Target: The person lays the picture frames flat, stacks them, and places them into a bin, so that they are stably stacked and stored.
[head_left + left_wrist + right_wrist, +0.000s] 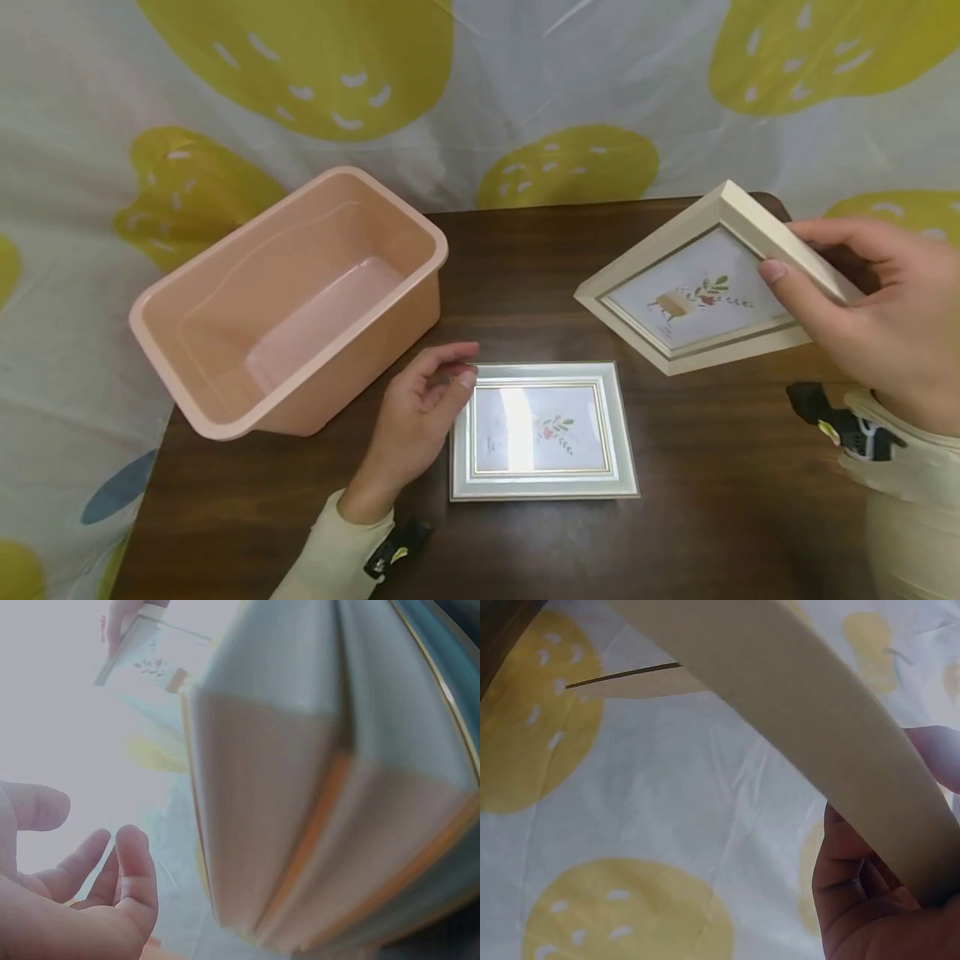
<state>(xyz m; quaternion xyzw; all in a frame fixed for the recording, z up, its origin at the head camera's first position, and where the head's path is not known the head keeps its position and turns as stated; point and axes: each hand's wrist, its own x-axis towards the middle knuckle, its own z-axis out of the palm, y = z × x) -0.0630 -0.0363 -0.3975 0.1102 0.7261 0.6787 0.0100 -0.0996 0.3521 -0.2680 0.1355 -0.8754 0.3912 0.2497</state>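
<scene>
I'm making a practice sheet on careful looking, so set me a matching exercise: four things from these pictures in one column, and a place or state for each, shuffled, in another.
Column one
1. Pink tub
2. Cream frame
3. Silvery-white frame
4. Left hand

Column two
A. Lying face up, a bright streak of glare across it
B. Holding nothing, close to a frame's corner
C. Gripped by the right hand and tilted
D. Standing on the dark table, at the left in the head view

Right pairs: 1-D, 2-C, 3-A, 4-B
</scene>
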